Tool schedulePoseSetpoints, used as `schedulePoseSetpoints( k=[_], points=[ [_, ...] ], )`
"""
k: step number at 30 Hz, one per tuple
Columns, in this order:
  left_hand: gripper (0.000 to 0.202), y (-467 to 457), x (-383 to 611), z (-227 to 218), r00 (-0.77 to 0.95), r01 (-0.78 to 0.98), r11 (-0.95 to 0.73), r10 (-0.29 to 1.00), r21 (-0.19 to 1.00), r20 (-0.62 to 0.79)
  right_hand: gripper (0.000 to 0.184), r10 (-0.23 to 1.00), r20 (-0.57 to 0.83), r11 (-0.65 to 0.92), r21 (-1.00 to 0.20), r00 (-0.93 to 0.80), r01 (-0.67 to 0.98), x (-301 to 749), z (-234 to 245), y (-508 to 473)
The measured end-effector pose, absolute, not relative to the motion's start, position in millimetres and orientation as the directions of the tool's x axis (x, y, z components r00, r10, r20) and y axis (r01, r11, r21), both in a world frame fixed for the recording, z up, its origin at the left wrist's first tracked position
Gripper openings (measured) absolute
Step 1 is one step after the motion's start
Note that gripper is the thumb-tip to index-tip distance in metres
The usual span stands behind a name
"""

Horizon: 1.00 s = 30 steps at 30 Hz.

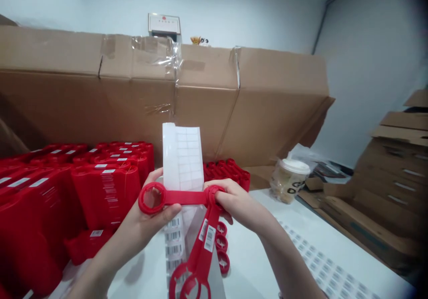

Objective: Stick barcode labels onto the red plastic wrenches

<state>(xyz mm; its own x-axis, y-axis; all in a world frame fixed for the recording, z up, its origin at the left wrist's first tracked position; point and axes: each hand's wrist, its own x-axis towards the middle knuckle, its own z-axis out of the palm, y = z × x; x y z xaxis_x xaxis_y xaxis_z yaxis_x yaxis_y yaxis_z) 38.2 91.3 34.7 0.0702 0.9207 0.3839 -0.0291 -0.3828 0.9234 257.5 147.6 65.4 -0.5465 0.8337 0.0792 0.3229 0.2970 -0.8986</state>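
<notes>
My left hand (142, 225) is closed around the left ring of a flat red plastic strip with ring ends (185, 197), held level. My right hand (236, 198) grips its other end. From the same hand hang a few more red strips (200, 256), fanned downward, with white barcode labels (209, 238) on them. Behind the level strip stands a white label backing sheet (187, 156), its upper part bent up and bare of barcodes. Lower down, a column of barcode labels (174, 249) shows on it. Several red rings (222, 243) lie on the table beside the hanging strips.
Stacks of red plastic pieces (107, 192) with white labels crowd the left. More red pieces (230, 172) lie behind my right hand. A large cardboard box (207, 111) leans across the back. At right are a bagged cup (291, 178), another label sheet (329, 263) and cartons (394, 169).
</notes>
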Motion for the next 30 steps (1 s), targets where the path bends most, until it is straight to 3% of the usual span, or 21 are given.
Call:
schedulePoseSetpoints(
  k=[4, 9, 14, 18, 24, 30],
  points=[
    [0.049, 90, 42, 37, 0.057, 0.003, -0.367, 0.929, 0.93, 0.366, 0.013, 0.851, 0.065, 0.27, -0.906, -0.52, 0.328, 258, 59, 151],
    [0.052, 94, 46, 29, 0.1, -0.123, -0.356, 0.924, 0.926, 0.369, 0.009, 0.895, 0.146, 0.324, -0.861, -0.421, 0.392, 255, 56, 145],
    [0.062, 101, 36, 24, 0.142, -0.063, -0.339, 0.928, 0.939, 0.345, 0.011, 0.864, 0.165, 0.407, -0.785, -0.476, 0.466, 259, 64, 136],
    [0.066, 100, 30, 25, 0.239, -0.067, -0.359, 0.9, 0.931, 0.365, 0.01, 0.877, 0.132, 0.368, -0.802, -0.462, 0.47, 264, 65, 133],
    [0.046, 95, 42, 27, 0.139, -0.145, -0.326, 0.928, 0.934, 0.345, 0.005, 0.922, 0.128, 0.294, -0.846, -0.365, 0.446, 261, 63, 133],
    [0.043, 102, 45, 20, 0.224, -0.37, -0.217, 0.923, 0.903, 0.313, 0.006, 0.858, 0.134, 0.316, -0.899, -0.496, 0.304, 256, 65, 135]
  ],
)
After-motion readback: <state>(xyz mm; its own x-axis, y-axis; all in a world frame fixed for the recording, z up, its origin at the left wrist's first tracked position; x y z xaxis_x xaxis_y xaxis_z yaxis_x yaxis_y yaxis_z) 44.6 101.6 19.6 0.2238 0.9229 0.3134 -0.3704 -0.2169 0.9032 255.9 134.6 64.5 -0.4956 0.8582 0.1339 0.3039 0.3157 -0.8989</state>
